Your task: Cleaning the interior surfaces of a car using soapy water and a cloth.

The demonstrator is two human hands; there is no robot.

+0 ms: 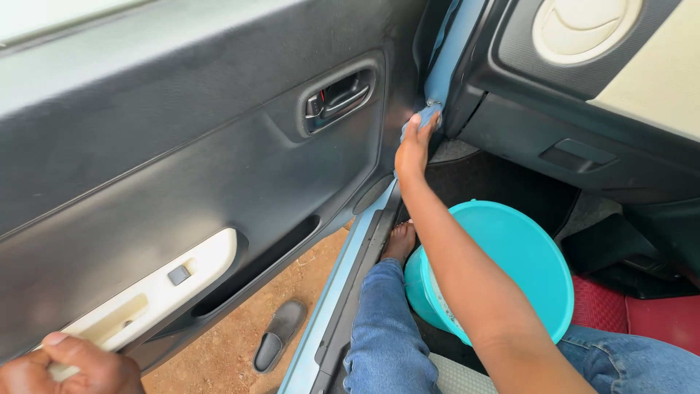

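Reaching forward from the seat, the right hand [413, 148] presses a blue cloth [423, 117] against the front edge of the door opening, where the light-blue painted pillar [446, 58] meets the dark door panel [182, 175]. The fingers are closed over the cloth, pinning it flat to the surface; most of the cloth is hidden under the hand.

The left hand [69, 365] sits at the lower left corner of the view, clenched around the rear end of the cream armrest [157, 288] on the open door, apparently holding the door steady.

A turquoise bucket [525, 255] stands in the footwell, just beside the right forearm and touching the jeans-clad leg [383, 321]. Its contents cannot be made out. One bare foot [399, 241] rests on the door sill [350, 292]. A dark slipper [278, 335] lies outside on the reddish ground [233, 343], well apart from the hands.

Progress assessment: wiping is under way at the hinge-side corner of the opening. The door panel shows a dull, even finish with no visible wet streaks, so it cannot be determined whether it has been wiped. The inner door handle [339, 98], armrest, sill and dashboard underside [554, 138] show no cloth contact at this moment and are judged outstanding.
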